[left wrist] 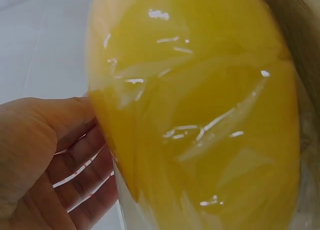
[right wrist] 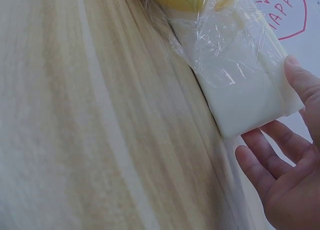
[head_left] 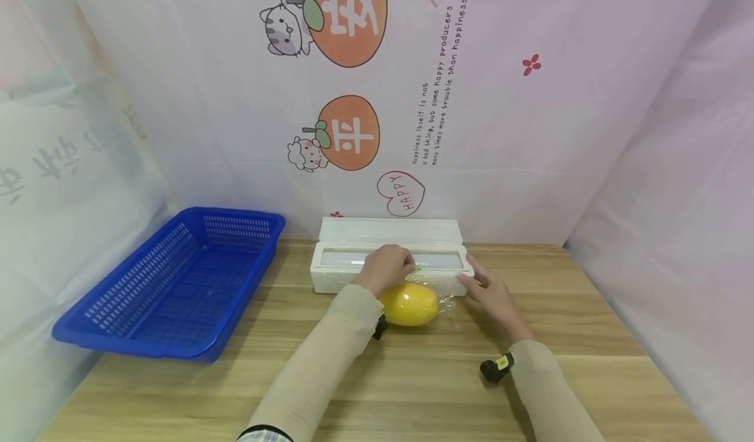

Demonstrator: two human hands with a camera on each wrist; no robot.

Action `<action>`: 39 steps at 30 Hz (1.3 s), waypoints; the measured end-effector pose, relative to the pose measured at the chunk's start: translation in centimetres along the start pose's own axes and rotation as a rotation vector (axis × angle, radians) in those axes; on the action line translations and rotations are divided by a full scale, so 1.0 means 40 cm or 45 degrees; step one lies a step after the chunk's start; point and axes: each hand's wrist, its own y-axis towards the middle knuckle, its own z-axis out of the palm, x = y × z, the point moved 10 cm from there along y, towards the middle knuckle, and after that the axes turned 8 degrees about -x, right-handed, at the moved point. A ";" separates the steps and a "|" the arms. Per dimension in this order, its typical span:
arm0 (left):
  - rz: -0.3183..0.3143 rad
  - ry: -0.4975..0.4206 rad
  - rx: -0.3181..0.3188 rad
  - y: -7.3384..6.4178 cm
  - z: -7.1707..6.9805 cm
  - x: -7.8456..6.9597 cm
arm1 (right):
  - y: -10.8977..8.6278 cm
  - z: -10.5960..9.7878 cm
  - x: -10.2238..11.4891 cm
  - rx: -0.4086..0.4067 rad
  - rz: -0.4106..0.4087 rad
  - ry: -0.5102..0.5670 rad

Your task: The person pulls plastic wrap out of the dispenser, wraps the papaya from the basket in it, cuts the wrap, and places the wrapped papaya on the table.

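Observation:
A white cling film box (head_left: 336, 279) stands at the back of the table with its lid raised, a pale roll showing inside. Against its front lies a yellow oval fruit (head_left: 410, 304), covered in shiny clear film (right wrist: 225, 54). My left hand (head_left: 385, 268) reaches over the box behind the fruit, fingers curled at a small green slider (head_left: 419, 267) on the front edge; the fruit hides the fingertips in the left wrist view. My right hand (head_left: 491, 298) grips the box's right end, thumb (right wrist: 300, 79) on the upper side and fingers around the end.
A blue plastic basket (head_left: 209, 347) with mesh sides stands on the left of the wooden table (head_left: 424, 389). A white printed cloth (head_left: 501, 121) hangs close behind the box, and pale sheets close off both sides. Black wrist cameras sit on both wrists.

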 end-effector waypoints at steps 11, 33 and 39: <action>-0.029 0.017 -0.025 -0.018 -0.021 0.038 | -0.008 -0.003 -0.003 -0.011 0.024 0.025; -0.032 0.077 -0.088 -0.048 -0.055 0.101 | 0.005 0.006 -0.003 0.005 0.049 0.071; -0.042 0.075 -0.086 -0.056 -0.057 0.116 | 0.003 0.005 0.000 -0.001 0.002 0.050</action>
